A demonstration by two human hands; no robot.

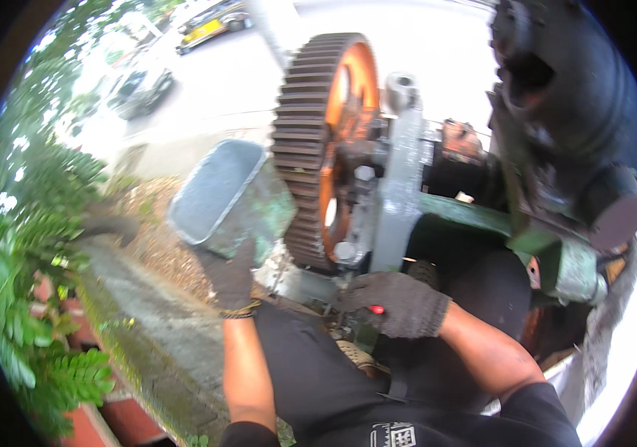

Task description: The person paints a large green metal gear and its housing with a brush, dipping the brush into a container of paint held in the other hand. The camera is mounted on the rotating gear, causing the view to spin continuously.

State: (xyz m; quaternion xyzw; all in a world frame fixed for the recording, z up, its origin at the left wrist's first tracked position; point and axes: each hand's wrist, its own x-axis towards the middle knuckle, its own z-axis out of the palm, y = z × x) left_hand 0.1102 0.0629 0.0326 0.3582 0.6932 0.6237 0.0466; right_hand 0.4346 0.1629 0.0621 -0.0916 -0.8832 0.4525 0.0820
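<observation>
My left hand [230, 277], in a dark knitted glove, grips the lower edge of a worn rectangular tub [270, 208], grey inside with a green outer side. The tub is tilted, its opening turned up and left, next to the toothed rim of a large gear wheel [302, 141] with an orange inner face. My right hand [396, 304], gloved the same way, is closed below the grey upright arm [402, 186] beside the gear. A small red end [376, 308] shows at its fingers; the rest of that thing is hidden.
A dark, bulky machine body [572, 119] rises at the right, above a green metal housing [568, 272]. Leafy plants [27, 283] and a mossy concrete ledge [154, 313] lie at the left. Beyond is a road with a parked car [139, 91] and a yellow vehicle [210, 30].
</observation>
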